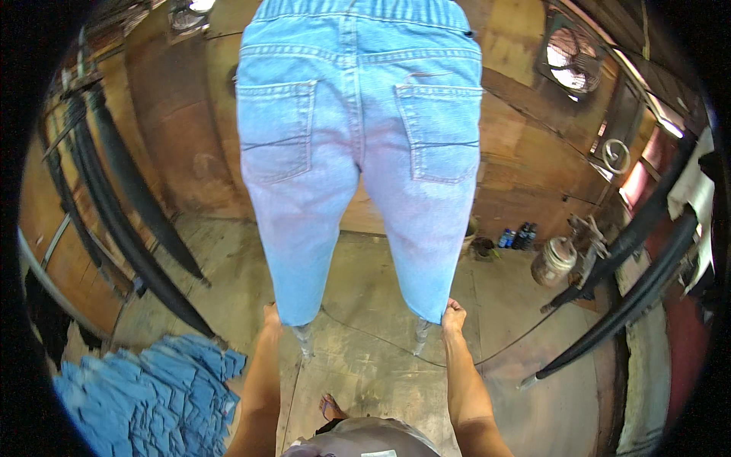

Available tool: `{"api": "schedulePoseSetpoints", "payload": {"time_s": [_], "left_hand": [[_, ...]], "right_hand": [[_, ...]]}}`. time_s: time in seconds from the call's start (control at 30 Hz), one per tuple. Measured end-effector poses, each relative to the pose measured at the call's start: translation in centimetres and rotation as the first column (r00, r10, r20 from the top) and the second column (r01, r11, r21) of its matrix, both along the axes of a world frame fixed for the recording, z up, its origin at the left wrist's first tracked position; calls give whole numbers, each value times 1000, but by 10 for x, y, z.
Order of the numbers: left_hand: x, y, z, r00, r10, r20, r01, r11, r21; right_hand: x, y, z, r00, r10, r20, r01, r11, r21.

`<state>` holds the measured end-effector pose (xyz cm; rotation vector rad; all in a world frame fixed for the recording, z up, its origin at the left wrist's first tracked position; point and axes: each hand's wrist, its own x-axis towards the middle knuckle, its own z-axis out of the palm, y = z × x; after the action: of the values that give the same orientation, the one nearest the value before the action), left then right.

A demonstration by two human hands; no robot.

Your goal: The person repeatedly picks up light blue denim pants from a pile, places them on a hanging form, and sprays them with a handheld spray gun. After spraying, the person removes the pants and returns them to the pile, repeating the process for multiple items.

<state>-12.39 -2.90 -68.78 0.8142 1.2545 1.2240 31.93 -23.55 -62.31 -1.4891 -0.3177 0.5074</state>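
Note:
A pair of light blue jeans (358, 145) with a pinkish tint across the seat and thighs hangs in front of me, back pockets facing me and the waistband at the top. Below each hem a greyish tip pokes out of the leg. My left hand (272, 314) is closed at the outer edge of the left hem, its fingertips partly hidden behind the denim. At the outer corner of the right hem, my right hand (454, 315) pinches the cloth. Both arms reach forward, spread apart.
A heap of blue garments (145, 396) lies on the floor at left. Long black tubes (126, 213) hang on the left, with more black tubes (632, 297) on the right. Bottles (518, 237) and a dirty white container (553, 261) stand back right. A thin cable (502, 349) crosses the floor.

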Motion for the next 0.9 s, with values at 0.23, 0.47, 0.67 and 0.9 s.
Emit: {"api": "schedulePoseSetpoints", "payload": {"time_s": [0.23, 0.47, 0.67, 0.9], "left_hand": [[13, -51, 23, 975, 221, -12, -221, 975, -35], [77, -50, 51, 917, 356, -178, -362, 932, 3], [119, 33, 55, 909, 413, -61, -410, 911, 47], [126, 38, 41, 903, 427, -57, -423, 904, 71]], "right_hand": [[-18, 16, 6, 986, 141, -84, -139, 990, 36], [-17, 61, 3, 987, 158, 4, -157, 985, -75], [-7, 138, 3, 986, 161, -35, -163, 984, -69], [-3, 138, -8, 986, 163, -24, -158, 974, 163]]}}
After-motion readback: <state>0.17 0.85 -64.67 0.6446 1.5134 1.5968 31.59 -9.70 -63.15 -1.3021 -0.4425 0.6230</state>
